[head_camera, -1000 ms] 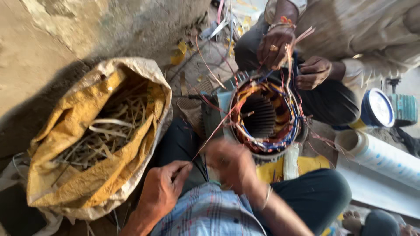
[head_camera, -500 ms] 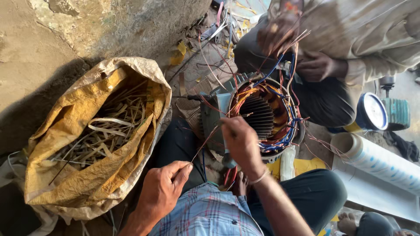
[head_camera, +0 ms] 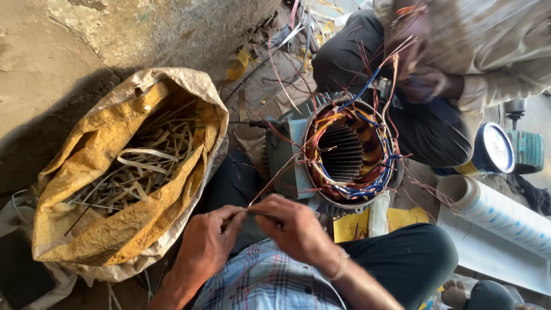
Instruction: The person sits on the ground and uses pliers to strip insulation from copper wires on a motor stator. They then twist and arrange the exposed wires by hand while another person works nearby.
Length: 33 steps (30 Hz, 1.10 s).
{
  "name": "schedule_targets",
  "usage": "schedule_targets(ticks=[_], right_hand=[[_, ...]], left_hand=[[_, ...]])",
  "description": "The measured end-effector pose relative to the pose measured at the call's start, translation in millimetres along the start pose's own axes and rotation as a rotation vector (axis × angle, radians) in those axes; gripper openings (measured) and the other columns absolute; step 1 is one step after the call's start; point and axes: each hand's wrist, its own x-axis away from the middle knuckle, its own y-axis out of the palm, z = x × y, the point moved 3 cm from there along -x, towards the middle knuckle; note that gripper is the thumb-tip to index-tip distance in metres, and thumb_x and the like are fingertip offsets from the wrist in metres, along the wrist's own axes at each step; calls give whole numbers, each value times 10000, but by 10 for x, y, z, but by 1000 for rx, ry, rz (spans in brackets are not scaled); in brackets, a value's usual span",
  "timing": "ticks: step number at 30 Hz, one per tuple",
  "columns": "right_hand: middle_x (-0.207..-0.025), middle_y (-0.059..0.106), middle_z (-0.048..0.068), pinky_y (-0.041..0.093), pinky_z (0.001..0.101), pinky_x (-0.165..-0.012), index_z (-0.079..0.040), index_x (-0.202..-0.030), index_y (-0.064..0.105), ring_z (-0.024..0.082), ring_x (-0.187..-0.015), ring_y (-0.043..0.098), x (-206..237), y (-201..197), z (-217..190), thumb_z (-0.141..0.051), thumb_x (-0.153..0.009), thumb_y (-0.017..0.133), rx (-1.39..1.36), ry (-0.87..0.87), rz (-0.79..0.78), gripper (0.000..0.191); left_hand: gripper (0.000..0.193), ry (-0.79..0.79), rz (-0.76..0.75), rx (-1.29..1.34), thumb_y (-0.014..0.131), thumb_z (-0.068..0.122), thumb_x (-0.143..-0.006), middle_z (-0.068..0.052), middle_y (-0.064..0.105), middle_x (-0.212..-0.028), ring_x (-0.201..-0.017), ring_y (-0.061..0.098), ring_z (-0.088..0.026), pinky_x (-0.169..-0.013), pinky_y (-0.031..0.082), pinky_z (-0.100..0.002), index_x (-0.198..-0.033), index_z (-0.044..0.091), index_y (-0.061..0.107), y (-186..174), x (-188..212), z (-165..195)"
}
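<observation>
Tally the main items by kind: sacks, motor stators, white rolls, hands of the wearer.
Sack, yellow-lined, open, strips inside: 1
Motor stator with copper windings and coloured leads: 1
White roll: 1
Wearer's hands, left hand and right hand, meeting on a thin wire from the stator: 2
Total: 5

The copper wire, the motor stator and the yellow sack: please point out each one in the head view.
copper wire (head_camera: pixel 270 182), head view, on the thin strand running up from the hands.
motor stator (head_camera: pixel 342 152), head view, on the dark finned core inside the windings.
yellow sack (head_camera: pixel 69 221), head view, on its lower outer wall.
</observation>
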Motion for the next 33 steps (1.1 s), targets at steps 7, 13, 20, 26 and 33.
schedule_targets(ticks=[7, 13, 20, 26, 33], right_hand=[[-998, 691, 17, 603, 233, -640, -12, -1114, 729, 73, -828, 687, 111, -507, 384, -25, -952, 631, 48, 328, 377, 190], [-935, 670, 32, 513, 238, -620, 1, -1159, 735, 77, -705, 621, 55, -520, 266, -29, -972, 646, 150, 332, 435, 209], [-1016, 704, 46, 544, 248, -679, -17, -1163, 729, 87, -824, 673, -60, -466, 395, -26, -972, 653, 210, 167, 408, 206], [-830, 711, 67, 492, 222, -607, -3, -1148, 817, 110, -684, 617, 69, 158, 313, -206, -1081, 562, -870, 424, 243, 333], [-952, 707, 53, 574, 296, -690, -43, -1148, 732, 171, -799, 681, -109, -413, 160, -12, -913, 676, 178, 141, 272, 243]], left_hand=[[284, 413, 294, 80, 605, 106, -864, -166, 727, -949, -694, 727, -314, -575, 568, -390, -1104, -8, 706, 60, -53, 8], [157, 565, 60, 517, 546, 37, -953, -93, 710, -855, -647, 634, -168, -564, 508, -307, -928, 20, 701, 348, -151, 5], [151, 88, -442, 1694, 496, 20, -989, -22, 600, -796, -397, 367, -6, -355, 266, -188, -878, 88, 571, 529, -222, -17], [137, 8, -350, 1865, 510, 83, -1013, -10, 595, -778, -402, 370, -27, -364, 267, -206, -893, 118, 566, 629, -239, -128], [188, 40, -202, 1473, 439, -1, -937, -46, 624, -762, -400, 366, -33, -363, 280, -202, -862, 52, 603, 672, -291, -244]])
